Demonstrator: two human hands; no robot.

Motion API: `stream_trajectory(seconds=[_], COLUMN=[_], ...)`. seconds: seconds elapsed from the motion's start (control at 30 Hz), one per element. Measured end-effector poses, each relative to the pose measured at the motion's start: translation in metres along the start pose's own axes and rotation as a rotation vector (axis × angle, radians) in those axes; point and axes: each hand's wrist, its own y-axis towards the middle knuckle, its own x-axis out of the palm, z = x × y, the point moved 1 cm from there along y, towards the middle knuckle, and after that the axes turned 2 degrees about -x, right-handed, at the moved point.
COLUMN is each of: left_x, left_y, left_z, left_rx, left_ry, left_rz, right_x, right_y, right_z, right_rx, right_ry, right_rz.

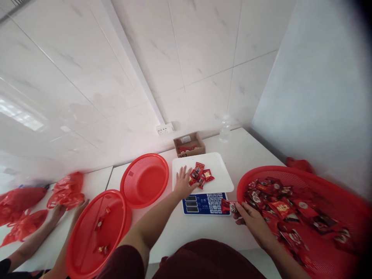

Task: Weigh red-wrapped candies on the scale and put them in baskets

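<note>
My left hand (183, 184) is over the left part of the white weighing pan (217, 164), fingers spread, with its thumb beside a small pile of red wrapped candies (200, 170). Whether it touches them I cannot tell. Below the pan shows the scale's blue keypad panel (200, 204). My right hand (250, 219) pinches a red candy packet (228, 206) in front of the keypad's right end. Just right of that hand stands a large red basket (261, 170) holding many red wrapped candies (283, 209).
An open cardboard box (190, 149) with red packets stands behind the scale, and a clear bottle (225, 130) by the wall. Two red baskets (165, 186) (72, 248) are at left, the nearer holding several candies. Another person's hands (59, 213) touch red plastic bags (66, 190).
</note>
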Motion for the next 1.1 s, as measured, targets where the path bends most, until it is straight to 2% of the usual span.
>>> stream_trajectory(seconds=[0.1, 0.2, 0.43, 0.63, 0.77, 0.97, 1.03, 1.1], left_x=[0.018, 0.024, 0.025, 0.016, -0.009, -0.063, -0.076, -0.082], left_y=[0.023, 0.036, 0.039, 0.044, 0.041, 0.012, 0.000, -0.008], left_z=[0.039, 0.057, 0.048, 0.035, 0.010, -0.066, -0.089, -0.104], left_rx=[-0.007, 0.037, 0.107, 0.050, -0.043, -0.344, -0.448, -0.519], left_ry=[-0.061, -0.036, -0.007, -0.186, -0.199, -0.111, -0.075, -0.043], left_rz=[-0.071, -0.096, 0.047, 0.174, 0.269, 0.421, 0.432, 0.420], right_x=[0.001, 0.003, 0.002, 0.002, 0.002, 0.001, 0.001, 0.001], right_y=[-0.002, -0.003, -0.004, -0.002, -0.002, 0.000, 0.000, 0.001], right_z=[-0.004, -0.006, -0.007, -0.005, -0.004, -0.003, -0.002, 0.000], right_rx=[-0.005, -0.010, -0.002, 0.010, 0.009, 0.007, 0.008, 0.009], right_ry=[-0.019, -0.027, -0.029, -0.021, -0.009, 0.011, 0.014, 0.021], right_rz=[0.019, 0.027, 0.012, 0.013, 0.010, 0.007, 0.000, -0.001])
